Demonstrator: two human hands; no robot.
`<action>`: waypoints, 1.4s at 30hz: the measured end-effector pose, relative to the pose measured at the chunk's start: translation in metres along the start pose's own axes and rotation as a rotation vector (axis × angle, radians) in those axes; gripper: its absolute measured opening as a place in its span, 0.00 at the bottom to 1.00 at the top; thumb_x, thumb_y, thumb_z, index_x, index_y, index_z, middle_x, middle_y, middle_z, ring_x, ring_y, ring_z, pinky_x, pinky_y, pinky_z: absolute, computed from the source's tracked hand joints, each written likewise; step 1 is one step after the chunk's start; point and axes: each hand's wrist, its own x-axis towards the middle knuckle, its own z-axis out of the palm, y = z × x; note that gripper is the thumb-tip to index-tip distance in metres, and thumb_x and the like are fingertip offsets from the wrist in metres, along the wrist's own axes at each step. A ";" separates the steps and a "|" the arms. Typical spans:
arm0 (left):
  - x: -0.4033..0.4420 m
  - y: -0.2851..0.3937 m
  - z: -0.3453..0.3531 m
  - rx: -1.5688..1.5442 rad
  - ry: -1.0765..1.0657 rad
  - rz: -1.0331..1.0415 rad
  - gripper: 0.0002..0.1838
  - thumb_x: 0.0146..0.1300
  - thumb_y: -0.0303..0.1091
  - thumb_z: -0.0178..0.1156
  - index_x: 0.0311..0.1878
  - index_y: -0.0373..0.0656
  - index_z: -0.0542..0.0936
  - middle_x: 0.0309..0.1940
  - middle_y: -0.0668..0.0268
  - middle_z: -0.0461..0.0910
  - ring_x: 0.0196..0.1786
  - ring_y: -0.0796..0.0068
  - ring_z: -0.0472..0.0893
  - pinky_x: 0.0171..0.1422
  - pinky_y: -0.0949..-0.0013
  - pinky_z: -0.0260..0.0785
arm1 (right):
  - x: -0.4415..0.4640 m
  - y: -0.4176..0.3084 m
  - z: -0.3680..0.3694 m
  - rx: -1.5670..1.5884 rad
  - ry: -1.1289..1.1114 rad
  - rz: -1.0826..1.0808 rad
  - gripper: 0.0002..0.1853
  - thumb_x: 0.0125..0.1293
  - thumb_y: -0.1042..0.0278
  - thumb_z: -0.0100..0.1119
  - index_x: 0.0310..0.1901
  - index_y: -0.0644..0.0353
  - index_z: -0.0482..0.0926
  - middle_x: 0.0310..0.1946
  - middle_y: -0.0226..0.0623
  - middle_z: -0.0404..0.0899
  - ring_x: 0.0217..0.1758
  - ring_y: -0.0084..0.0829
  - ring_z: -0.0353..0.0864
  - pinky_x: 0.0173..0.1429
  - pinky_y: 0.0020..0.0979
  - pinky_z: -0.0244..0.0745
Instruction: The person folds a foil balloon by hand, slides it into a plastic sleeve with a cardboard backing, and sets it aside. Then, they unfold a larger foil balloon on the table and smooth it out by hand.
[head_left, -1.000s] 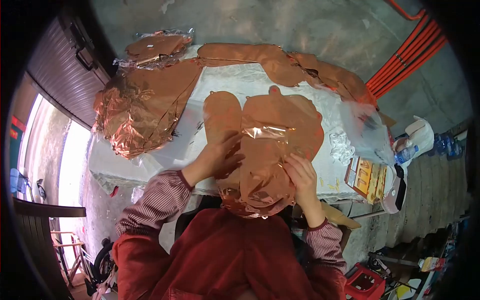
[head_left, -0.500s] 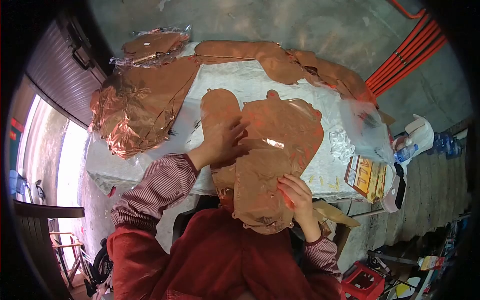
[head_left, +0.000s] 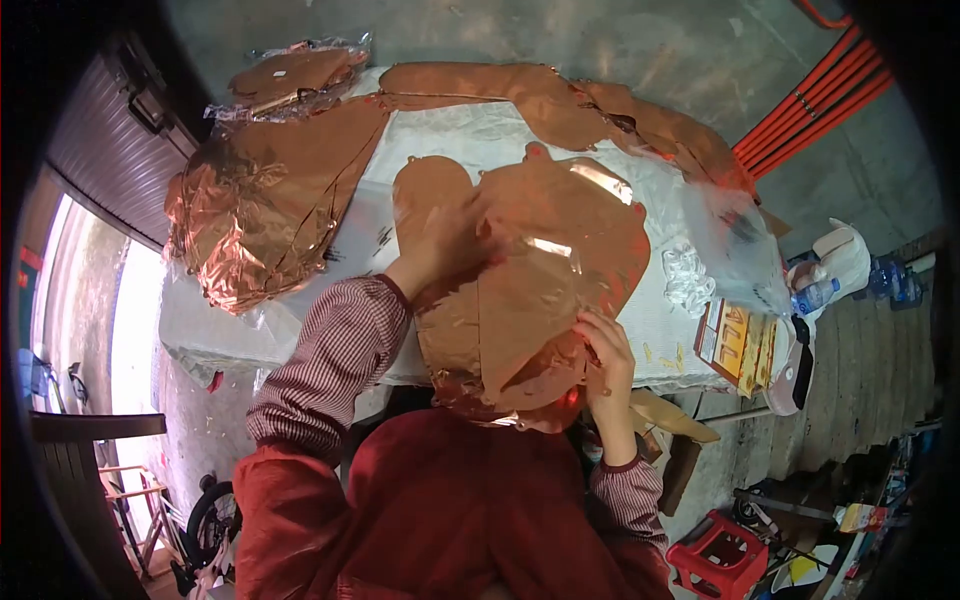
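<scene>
A flat copper-coloured foil balloon (head_left: 545, 220) with small tabs on its rim lies in front of me, its near end folded over and creased at the table's edge. My left hand (head_left: 455, 240) rests on its left part, fingers stretched out over the foil. At the right edge, my right hand (head_left: 608, 355) pinches the foil between thumb and fingers. The lower flap beside it is bent and shiny, hanging towards my lap.
More copper foil (head_left: 270, 200) is heaped at the left, with plastic-wrapped foil (head_left: 295, 75) behind it. Long foil pieces (head_left: 460, 82) line the far edge. White ribbon (head_left: 686, 280), clear plastic bags (head_left: 735, 240) and a yellow box (head_left: 735, 350) lie at the right. A red stool (head_left: 720, 560) stands below.
The foil's near end, flat and hanging over the table edge before, is now folded and crumpled upward. My right hand has moved up a little with it; my left hand stays on the foil.
</scene>
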 end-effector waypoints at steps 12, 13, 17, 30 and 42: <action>-0.006 -0.031 0.003 -0.033 0.129 0.201 0.26 0.55 0.47 0.67 0.53 0.43 0.77 0.43 0.59 0.78 0.47 0.58 0.79 0.47 0.61 0.73 | -0.006 -0.001 0.013 -0.015 0.004 -0.030 0.12 0.51 0.81 0.60 0.40 0.65 0.78 0.48 0.43 0.81 0.55 0.45 0.78 0.58 0.39 0.72; -0.007 -0.030 0.004 -0.035 0.127 0.199 0.26 0.55 0.47 0.67 0.53 0.43 0.77 0.43 0.59 0.78 0.47 0.58 0.79 0.47 0.61 0.73 | -0.007 0.000 0.012 -0.050 -0.031 -0.063 0.15 0.51 0.82 0.60 0.43 0.64 0.78 0.50 0.44 0.80 0.57 0.46 0.77 0.60 0.40 0.71; -0.009 -0.028 -0.002 -0.027 0.124 0.234 0.27 0.52 0.45 0.69 0.52 0.41 0.76 0.41 0.61 0.77 0.43 0.58 0.79 0.44 0.61 0.73 | -0.013 -0.009 -0.004 -0.091 -0.171 0.001 0.21 0.52 0.75 0.64 0.51 0.64 0.76 0.58 0.44 0.75 0.61 0.46 0.73 0.64 0.40 0.67; -0.008 -0.025 -0.003 -0.071 -0.008 0.108 0.27 0.56 0.39 0.66 0.57 0.41 0.73 0.40 0.60 0.77 0.41 0.59 0.79 0.42 0.63 0.72 | -0.042 -0.059 0.009 -0.085 -0.416 -0.106 0.38 0.45 0.70 0.72 0.62 0.60 0.71 0.67 0.45 0.64 0.71 0.46 0.63 0.73 0.50 0.54; -0.011 -0.025 -0.002 0.106 0.021 0.177 0.27 0.52 0.46 0.68 0.52 0.42 0.75 0.50 0.59 0.76 0.52 0.55 0.77 0.52 0.58 0.71 | -0.030 -0.058 -0.010 0.229 -0.506 -0.082 0.32 0.44 0.65 0.74 0.54 0.60 0.78 0.61 0.43 0.73 0.66 0.46 0.70 0.71 0.49 0.58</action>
